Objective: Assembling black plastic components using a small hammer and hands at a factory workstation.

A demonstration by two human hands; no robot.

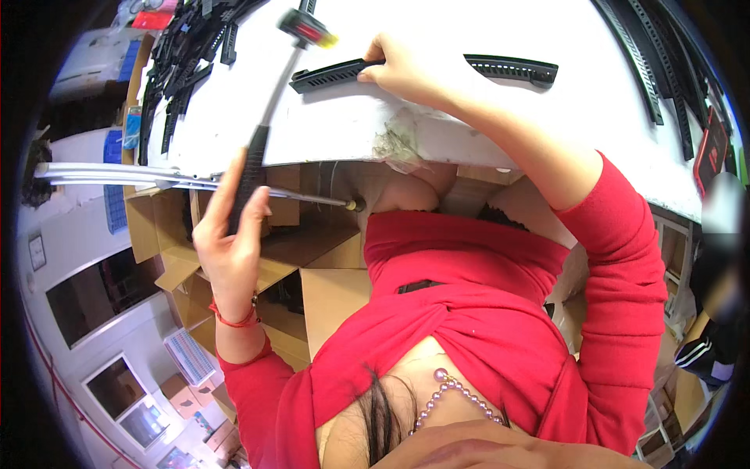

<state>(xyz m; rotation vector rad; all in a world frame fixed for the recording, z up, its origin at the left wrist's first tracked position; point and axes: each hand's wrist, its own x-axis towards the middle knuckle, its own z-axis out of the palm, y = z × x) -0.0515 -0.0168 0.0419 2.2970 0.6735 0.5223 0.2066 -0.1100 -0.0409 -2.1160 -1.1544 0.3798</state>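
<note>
My left hand (pixel 231 238) is wrapped round the black grip of a small hammer (pixel 271 102), raised beside the table's near edge. Its metal shaft slants up to a dark head with red and yellow parts, which hangs near the left end of a long black slotted plastic strip (pixel 334 74). My right hand (pixel 402 66) reaches across from the right and pinches that strip near its middle against the white table (pixel 328 129). Part of the strip is hidden under my hand and wrist. Hammer head and strip look apart, though the gap is hard to judge.
A heap of black slotted strips (pixel 183 59) lies at the table's far left. More long strips (pixel 637 59) lie on the right, near a red-edged device (pixel 711 152). Open cardboard boxes (pixel 336 301) stand below the table edge, and metal tubes (pixel 141 173) jut in from the left.
</note>
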